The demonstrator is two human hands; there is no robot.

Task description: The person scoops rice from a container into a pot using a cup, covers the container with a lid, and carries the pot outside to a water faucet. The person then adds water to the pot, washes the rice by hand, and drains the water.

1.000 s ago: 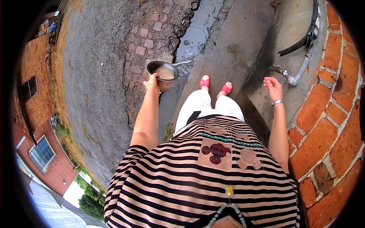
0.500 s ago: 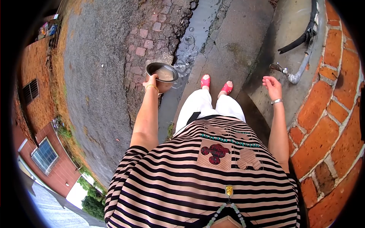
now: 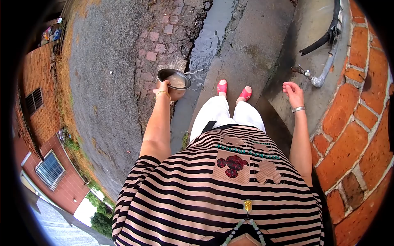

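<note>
My left hand (image 3: 162, 87) grips the near rim of a round metal pot (image 3: 177, 94), holding it out over the edge of a water channel (image 3: 209, 43). The pot tilts away to the right, and pale cloudy liquid (image 3: 176, 80) shows inside. A thin splash of water runs from its right rim into the channel. My right hand (image 3: 294, 93) hangs in the air with its fingers curled in, and nothing shows in them. It is just below a tap (image 3: 301, 70) on a grey pipe (image 3: 325, 73), not touching it.
A black hose (image 3: 322, 44) hangs by the pipe over a concrete basin (image 3: 305, 26). Orange brickwork (image 3: 342, 110) rises at the right. My feet in red shoes (image 3: 222, 86) stand on a concrete strip (image 3: 250, 49). Broken paving (image 3: 158, 45) and a grey road lie left of the channel.
The water leaving the pot has thinned, and the splashing in the channel has eased. The pot has shifted very slightly left. My right hand has hardly moved.
</note>
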